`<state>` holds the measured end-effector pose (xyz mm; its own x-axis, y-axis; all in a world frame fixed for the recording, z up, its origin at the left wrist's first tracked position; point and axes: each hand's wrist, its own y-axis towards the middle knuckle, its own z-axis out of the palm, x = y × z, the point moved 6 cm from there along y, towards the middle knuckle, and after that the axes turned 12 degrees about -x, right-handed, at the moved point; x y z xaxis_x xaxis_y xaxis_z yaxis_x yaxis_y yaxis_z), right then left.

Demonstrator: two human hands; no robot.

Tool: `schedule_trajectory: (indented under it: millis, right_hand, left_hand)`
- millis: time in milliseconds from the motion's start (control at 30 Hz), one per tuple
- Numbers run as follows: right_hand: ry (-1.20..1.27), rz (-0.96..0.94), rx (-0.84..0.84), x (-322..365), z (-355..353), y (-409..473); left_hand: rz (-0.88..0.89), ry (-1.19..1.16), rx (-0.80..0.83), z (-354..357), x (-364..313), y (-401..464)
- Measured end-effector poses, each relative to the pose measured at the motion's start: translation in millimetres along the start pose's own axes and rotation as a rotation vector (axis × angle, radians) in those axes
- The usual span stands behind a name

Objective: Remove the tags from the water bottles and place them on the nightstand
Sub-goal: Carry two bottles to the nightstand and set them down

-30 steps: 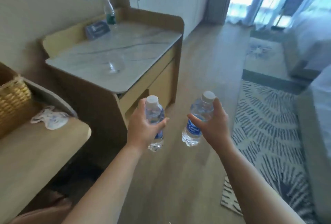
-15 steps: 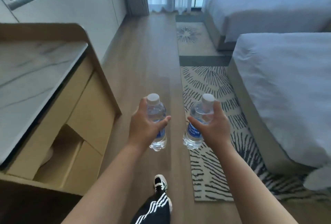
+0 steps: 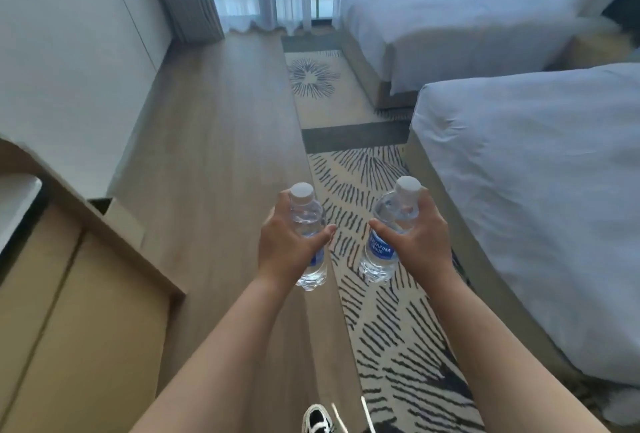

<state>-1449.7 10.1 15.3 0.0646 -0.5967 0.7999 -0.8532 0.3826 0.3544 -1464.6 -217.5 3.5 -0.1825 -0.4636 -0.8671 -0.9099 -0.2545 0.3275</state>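
Two beds [image 3: 540, 162] right, patterned rug [image 3: 381, 311] ahead — cabinet [image 3: 86, 311] left

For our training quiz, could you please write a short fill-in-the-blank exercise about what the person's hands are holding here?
1. The left hand and the right hand each grip one water ____.
2. Both bottle caps are ____ in colour.
3. The right bottle carries a ____ label.
4. The striped rug lies beside the near ____.

Missing words: bottle; white; blue; bed
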Motion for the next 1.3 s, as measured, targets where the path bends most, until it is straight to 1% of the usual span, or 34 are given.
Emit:
schedule_trajectory:
  millis: [167, 367, 600, 733, 967, 1133, 1300]
  right_hand:
    - [-0.01, 0.042, -0.006, -16, 43, 78]
    - [0.004, 0.052, -0.025, -49, 103, 181]
    - [-0.001, 0.065, -0.011, -97, 177, 345]
    - [-0.024, 0.051, -0.035, -107, 208, 438]
    - [-0.002, 0.094, -0.053, -130, 256, 573]
    - [-0.023, 0.113, -0.101, -163, 302, 671]
    - [-0.029, 0.153, -0.17, -194, 352, 786]
  left_hand:
    - [0.024, 0.01, 0.012, 43, 15, 89]
    - [0.039, 0.009, 0.025, 110, 41, 196]
    - [0.057, 0.015, 0.058, 210, 55, 353]
    - [0.076, 0.023, 0.069, 261, 52, 442]
    - [0.095, 0.029, 0.085, 347, 65, 575]
    - [0.102, -0.023, 0.165, 423, 88, 676]
    - [0.147, -0.04, 0.245, 505, 100, 801]
